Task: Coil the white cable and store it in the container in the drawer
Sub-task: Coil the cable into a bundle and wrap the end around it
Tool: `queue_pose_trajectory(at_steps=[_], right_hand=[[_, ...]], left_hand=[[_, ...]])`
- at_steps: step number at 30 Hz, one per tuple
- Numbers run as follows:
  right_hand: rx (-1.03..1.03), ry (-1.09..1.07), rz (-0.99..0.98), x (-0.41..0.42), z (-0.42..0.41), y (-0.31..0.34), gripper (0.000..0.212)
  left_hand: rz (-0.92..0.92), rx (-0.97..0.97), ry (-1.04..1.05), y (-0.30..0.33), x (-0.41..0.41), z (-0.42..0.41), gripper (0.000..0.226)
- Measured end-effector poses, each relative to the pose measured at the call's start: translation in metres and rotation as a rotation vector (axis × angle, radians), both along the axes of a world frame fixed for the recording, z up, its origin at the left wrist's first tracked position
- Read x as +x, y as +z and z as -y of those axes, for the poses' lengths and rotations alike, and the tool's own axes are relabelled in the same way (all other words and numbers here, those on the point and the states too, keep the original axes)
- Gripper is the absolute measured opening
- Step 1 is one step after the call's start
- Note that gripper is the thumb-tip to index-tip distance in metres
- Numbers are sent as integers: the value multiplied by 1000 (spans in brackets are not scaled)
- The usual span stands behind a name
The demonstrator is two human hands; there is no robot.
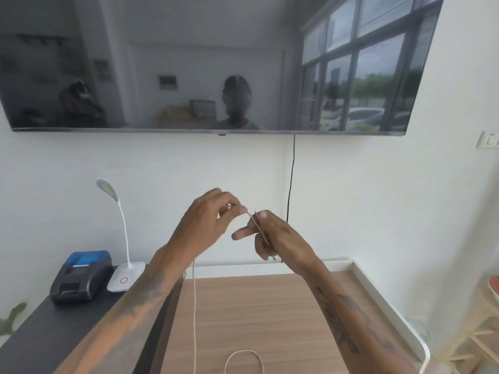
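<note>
Both my hands are raised in front of the wall, below the television. My left hand [213,214] pinches the white cable [194,314] between thumb and fingertips. From there the cable hangs straight down past my left forearm to the bottom edge, and a loop of it shows above the wooden floor. My right hand [272,233] is closed around a short stretch of the same cable, which runs taut across its palm to my left fingertips. No drawer or container is in view.
A dark cabinet top [40,330] at the left carries a black and blue printer [82,276] and a white desk lamp [122,265]. A television [205,63] hangs on the wall with a black cord [291,195] dropping from it. A light wooden shelf [480,333] stands at right.
</note>
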State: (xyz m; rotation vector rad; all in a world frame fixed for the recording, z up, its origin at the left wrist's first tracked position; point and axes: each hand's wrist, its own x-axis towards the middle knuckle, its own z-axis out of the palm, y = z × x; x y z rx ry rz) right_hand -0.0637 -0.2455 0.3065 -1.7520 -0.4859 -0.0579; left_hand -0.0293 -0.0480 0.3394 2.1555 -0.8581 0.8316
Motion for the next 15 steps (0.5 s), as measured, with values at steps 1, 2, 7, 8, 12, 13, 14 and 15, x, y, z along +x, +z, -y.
queue_pose_trajectory(at_steps=[1, 2, 7, 8, 12, 13, 14, 15], right_hand=[[91, 12, -40, -3, -3, 1, 54], [173, 25, -76, -6, -6, 4, 58], [645, 317, -305, -22, -7, 22, 35], [740, 406, -313, -27, -7, 28, 31], [925, 637, -158, -36, -11, 53, 29], [950, 636, -126, -34, -11, 59, 30], [945, 605, -86, -30, -12, 64, 32], [898, 536, -36, -25, -13, 66, 32]], left_hand=[[-38, -30, -5, 5, 7, 2, 20], [-80, -67, -13, 7, 12, 4, 26], [-319, -385, -118, -1, 18, 17, 52], [-337, -384, -116, -10, 15, 21, 44], [-431, -262, -211, -57, -21, 38, 35], [-452, -175, -225, -68, -33, 41, 35], [-437, -43, -216, -79, -45, 43, 36], [-379, 109, -185, -87, -57, 43, 38]])
